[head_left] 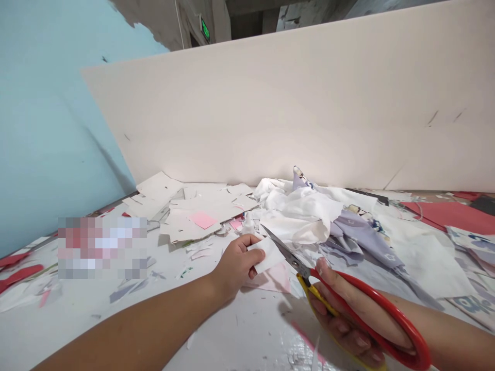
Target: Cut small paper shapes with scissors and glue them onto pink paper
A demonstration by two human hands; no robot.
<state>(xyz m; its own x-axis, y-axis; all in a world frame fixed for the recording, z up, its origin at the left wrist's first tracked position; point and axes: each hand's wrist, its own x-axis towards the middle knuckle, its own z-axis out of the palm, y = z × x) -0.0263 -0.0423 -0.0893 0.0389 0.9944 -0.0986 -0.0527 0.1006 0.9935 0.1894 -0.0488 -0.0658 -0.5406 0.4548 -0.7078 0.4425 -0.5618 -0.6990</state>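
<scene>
My left hand (pixel 242 260) pinches a small white piece (pixel 269 254), paper or cloth, between thumb and fingers. In my right hand (pixel 348 312) is a pair of scissors (pixel 371 296) with one red and one yellow handle. Its blades point up and left, over the right edge of the white piece; whether they touch it I cannot tell. Below the white piece lies a pale pink sheet (pixel 276 278) on the table. Just beyond the hands is a heap of crumpled white cloth (pixel 297 208), with lavender printed fabric (pixel 358 234) beside it.
Cut card sheets (pixel 209 208) are piled at the back left, with a pink slip (pixel 203 220) on top. Scraps litter the white table (pixel 162 314). Red material (pixel 448 215) lies at the right. A tall pale board (pixel 286 113) stands along the back, beside a blue wall (pixel 50 113).
</scene>
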